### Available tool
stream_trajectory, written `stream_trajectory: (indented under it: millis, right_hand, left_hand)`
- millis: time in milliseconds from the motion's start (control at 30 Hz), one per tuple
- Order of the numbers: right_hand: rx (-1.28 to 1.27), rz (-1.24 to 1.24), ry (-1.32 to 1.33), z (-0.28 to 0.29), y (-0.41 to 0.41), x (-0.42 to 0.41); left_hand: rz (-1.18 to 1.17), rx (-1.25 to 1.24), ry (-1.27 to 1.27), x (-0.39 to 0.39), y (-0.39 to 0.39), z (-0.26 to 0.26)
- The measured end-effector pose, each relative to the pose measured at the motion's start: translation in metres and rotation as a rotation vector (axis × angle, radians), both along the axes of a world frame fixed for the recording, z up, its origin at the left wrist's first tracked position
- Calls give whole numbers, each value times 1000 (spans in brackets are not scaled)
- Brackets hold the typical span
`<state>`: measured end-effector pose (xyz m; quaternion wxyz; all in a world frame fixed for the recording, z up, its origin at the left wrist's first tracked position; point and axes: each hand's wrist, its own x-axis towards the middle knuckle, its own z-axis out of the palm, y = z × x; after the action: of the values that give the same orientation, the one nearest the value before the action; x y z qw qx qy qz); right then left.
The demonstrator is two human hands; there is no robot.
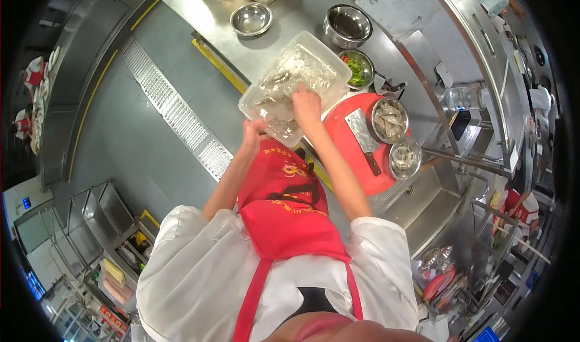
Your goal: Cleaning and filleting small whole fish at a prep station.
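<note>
My left hand [253, 133] grips the near left corner of a translucent plastic tub [337, 66], which sits tilted at the steel counter's edge. In the tub lie wet, pale, clear-looking pieces, perhaps ice or seafood. My right hand [306, 103] reaches inside with its fingertips among these contents; whether it holds a piece cannot be seen. To the right, a cleaver [362, 131] lies on a round red cutting board [337, 118]. Two steel bowls, one with pale grey pieces [389, 120] and one with whitish pieces [404, 157], stand at the board's right edge.
A steel bowl of green and red vegetables [358, 69] stands beyond the board. Stacked steel bowls [348, 25] and another steel bowl [251, 19] are farther back. A steel sink [423, 206] lies to the right. Other people [521, 208] are at the far right and far left.
</note>
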<state>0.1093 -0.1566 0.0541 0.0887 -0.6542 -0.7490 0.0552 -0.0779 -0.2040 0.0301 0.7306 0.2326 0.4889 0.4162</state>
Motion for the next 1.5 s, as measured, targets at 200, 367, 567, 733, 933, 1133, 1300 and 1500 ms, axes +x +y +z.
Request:
stream_trajectory:
  millis: [200,367,567,733,933,1133,1300,1500]
  right_hand:
    - [55,-166,-101,-25,72,-38]
    - [-67,-349,-75,-76,127,-71]
    - [24,-513,153,-105,166,-99]
    - [-205,-721,857,-151,175,-92]
    - [-144,-881,1715,-116,165,-104]
    - [81,-1037,1850,-121,141,-102]
    - [197,-990,1568,-108,121,-73]
    - [118,-735,1185,-64,100,-49]
  left_hand:
    - [-51,-124,93,-34,89,-9]
    - [-168,-102,126,-89,164,-48]
    - [-341,-137,254,-123,232,-60]
    - [-407,-193,257,-140,256,-124]
    - [-486,-242,3,-150,265,-178]
    - [-817,-234,365,-144,277,-154]
    - [-1022,88,668,-124,282,-99]
    - [-752,1222,458,-28,263,-37]
